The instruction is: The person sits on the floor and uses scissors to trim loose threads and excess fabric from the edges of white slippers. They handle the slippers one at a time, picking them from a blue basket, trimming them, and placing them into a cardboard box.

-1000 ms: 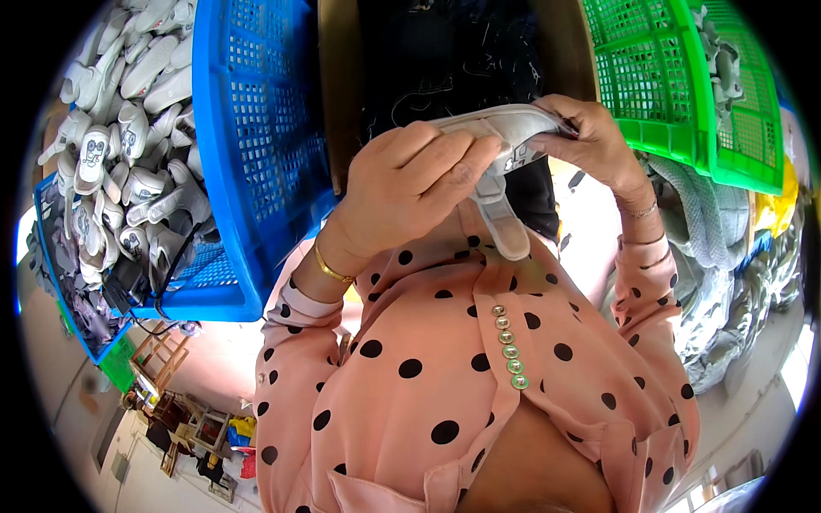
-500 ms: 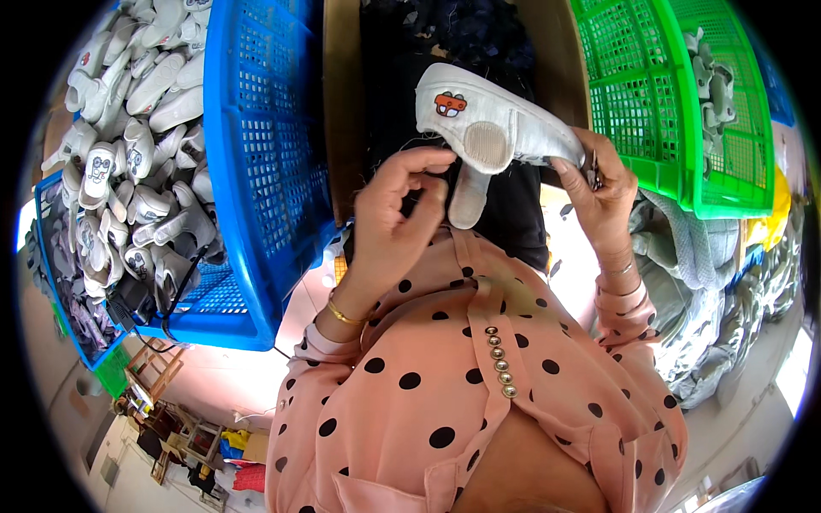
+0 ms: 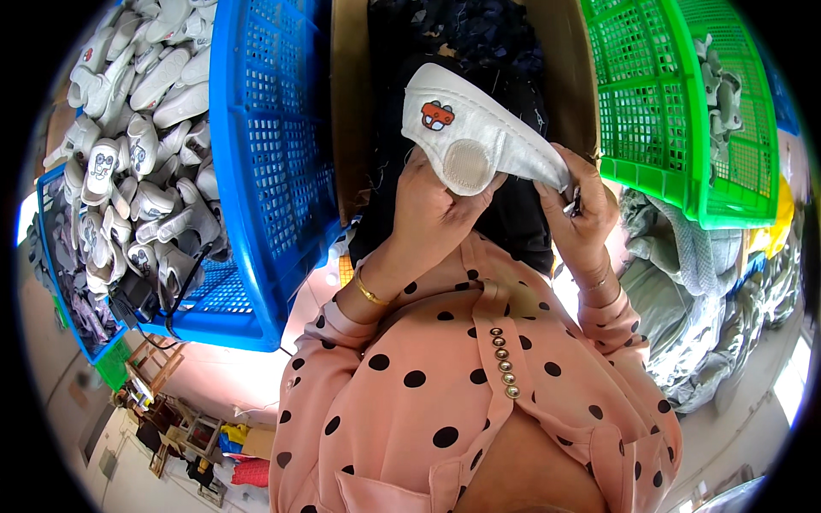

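Observation:
A white fabric shoe upper (image 3: 489, 121) is stretched between my hands above my lap. It bears a red car patch and a round beige fastening patch. My left hand (image 3: 434, 209) is closed on its lower edge, with several fingers hidden behind the cloth and the thumb by the round patch. My right hand (image 3: 586, 203) pinches the narrow right end between thumb and fingers. A small dark metal object (image 3: 572, 205) also sits in the right hand; its kind is mostly hidden by the fingers.
On the left a blue plastic basket (image 3: 278, 128) stands beside a heap of white shoe uppers (image 3: 158, 154). An open cardboard box (image 3: 566, 73) with dark scraps lies ahead. To the right are a green basket (image 3: 637, 94) and grey fabric bundles (image 3: 676, 299).
My left hand has moved up and taken hold of the shoe upper's lower edge. The upper has shifted slightly left and flattened; its dangling strap no longer shows. My right hand has moved slightly left.

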The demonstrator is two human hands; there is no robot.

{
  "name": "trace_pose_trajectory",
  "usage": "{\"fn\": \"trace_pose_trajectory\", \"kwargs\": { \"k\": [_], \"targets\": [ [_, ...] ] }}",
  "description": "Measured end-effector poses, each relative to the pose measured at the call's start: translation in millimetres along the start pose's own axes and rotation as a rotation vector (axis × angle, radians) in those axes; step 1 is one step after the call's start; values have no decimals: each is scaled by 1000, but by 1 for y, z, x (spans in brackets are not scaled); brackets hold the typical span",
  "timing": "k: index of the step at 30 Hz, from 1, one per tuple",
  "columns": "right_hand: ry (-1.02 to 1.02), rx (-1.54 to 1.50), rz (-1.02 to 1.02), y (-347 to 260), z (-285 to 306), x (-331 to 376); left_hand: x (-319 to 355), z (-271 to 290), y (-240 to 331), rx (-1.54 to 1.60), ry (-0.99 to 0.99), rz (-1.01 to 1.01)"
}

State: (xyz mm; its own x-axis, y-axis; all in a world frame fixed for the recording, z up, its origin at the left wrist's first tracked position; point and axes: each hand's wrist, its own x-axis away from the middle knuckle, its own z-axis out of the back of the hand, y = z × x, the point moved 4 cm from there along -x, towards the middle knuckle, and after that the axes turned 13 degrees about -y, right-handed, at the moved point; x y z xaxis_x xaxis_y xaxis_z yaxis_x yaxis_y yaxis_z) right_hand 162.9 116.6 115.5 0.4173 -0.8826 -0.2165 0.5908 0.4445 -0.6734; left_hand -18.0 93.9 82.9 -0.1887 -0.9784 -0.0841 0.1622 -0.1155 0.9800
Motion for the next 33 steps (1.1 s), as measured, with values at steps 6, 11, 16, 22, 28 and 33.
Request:
{"fn": "trace_pose_trajectory", "kwargs": {
  "k": [6,11,16,22,28,33],
  "targets": [
    [-1,-10,-14,1,-3,2,1,-1,-6,108,-11,45],
    [-8,-53,-69,0,-6,5,-1,2,-8,159,-19,30],
    [-76,-652,-405,19,-25,24,-15,11,19,-419,9,-199],
    [-11,-1301,-536,27,-45,43,-7,7,56,-958,101,-370],
    [12,-1474,-603,33,-53,49,-7,9,54,-982,84,-345],
    [23,-1459,-634,36,-53,49,-9,-4,55,-1024,80,-377]
  ]
}}
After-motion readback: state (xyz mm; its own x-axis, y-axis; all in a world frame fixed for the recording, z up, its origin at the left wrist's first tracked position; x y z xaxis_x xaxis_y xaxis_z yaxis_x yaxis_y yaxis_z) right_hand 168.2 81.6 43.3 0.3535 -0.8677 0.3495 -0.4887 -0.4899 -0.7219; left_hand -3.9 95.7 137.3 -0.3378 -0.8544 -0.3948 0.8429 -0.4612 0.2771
